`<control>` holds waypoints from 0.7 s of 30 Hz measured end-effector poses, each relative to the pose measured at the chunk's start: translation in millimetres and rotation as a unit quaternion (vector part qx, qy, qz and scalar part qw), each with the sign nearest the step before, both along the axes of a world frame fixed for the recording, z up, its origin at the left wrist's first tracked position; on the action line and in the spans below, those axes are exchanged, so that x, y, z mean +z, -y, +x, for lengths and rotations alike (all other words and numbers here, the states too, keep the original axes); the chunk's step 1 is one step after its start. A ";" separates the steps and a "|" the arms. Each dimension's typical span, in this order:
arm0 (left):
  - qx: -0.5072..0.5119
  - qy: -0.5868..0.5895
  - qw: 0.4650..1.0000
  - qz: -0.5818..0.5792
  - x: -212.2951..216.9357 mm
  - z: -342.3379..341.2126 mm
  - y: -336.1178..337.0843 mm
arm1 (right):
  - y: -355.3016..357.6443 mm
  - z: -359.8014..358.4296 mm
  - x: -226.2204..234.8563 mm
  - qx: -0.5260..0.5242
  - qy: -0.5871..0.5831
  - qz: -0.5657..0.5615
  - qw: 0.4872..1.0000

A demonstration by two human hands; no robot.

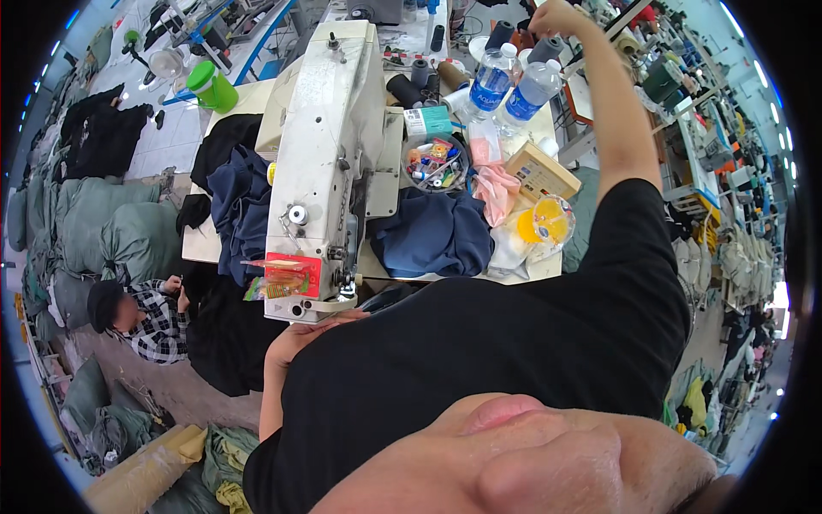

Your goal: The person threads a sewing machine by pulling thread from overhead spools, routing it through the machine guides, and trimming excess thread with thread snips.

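Note:
My left hand [312, 336] lies under the front end of a white sewing machine [318, 163], near its needle area. Its visible fingers are stretched out flat, and the machine head hides part of it. Far to the upper right, my right hand [555, 19] is raised beside dark thread cones [545, 49]. Its fingers are curled; whatever they may hold is too small to make out. Dark blue cloth [432, 233] is bunched on the table right of the machine, and more navy cloth [241, 206] hangs on its left.
Two water bottles [490, 84], a bowl of small sewing items [435, 163], a cardboard box [543, 171] and a cup of orange drink [546, 221] crowd the table's right side. A green bucket [211, 87] stands beyond. At left, a person in a checked shirt [158, 321] sits near dark cloth.

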State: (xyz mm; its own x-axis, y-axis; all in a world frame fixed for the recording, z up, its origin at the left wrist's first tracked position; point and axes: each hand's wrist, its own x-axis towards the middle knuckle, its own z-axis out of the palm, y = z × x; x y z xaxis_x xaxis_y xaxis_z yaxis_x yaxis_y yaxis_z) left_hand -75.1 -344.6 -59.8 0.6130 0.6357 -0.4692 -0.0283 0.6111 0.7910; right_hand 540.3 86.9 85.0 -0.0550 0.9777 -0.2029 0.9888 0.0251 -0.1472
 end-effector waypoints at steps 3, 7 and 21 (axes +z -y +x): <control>0.032 -0.006 0.999 -0.020 -15.9 -3.9 1.7 | -77.9 66.7 -105.7 0.107 0.166 -0.068 0.978; 0.133 -0.052 0.989 -0.040 -3.7 6.4 17.2 | -101.0 42.8 -170.2 0.099 0.243 -0.037 0.964; 0.123 -0.255 0.959 0.002 -13.0 -16.4 23.5 | -79.6 52.1 -173.5 0.019 0.274 0.115 0.955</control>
